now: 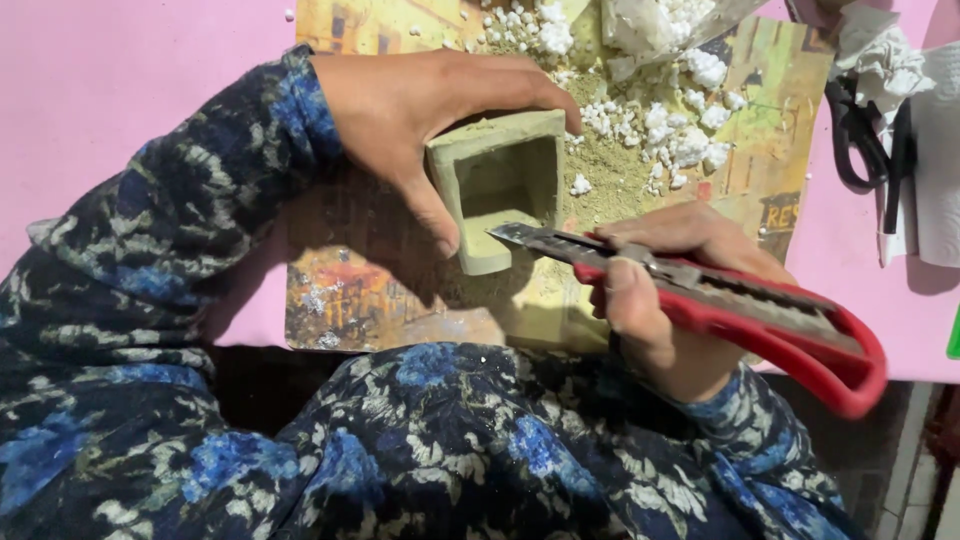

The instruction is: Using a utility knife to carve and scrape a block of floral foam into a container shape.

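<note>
Inspector: While the blade tip sits inside the hollow green block (pixel 497 190), state the holds.

Assessor: The left hand (pixel 425 115) has its grip closed round the block, thumb down the near wall, fingers over the far top edge. The right hand (pixel 665 290) has its grip closed tight on the red utility knife (pixel 720 305), blade extended into the block's opening.

Inspector: Hazards?

Assessor: In my judgement, the thumb lies just beside the blade's line; a slip could cut it. The soft wall could crumble under pressure.

Inspector: Surroundings?

Assessor: The block stands on a printed yellow-orange picture board (pixel 345 290), lettering partly hidden. Behind the block lie green dust and white foam crumbs (pixel 680 135), then a clear plastic bag (pixel 650 25). Well right of the block, black scissors (pixel 860 140) and crumpled white paper (pixel 885 55) lie on the pink tabletop (pixel 120 90).
</note>
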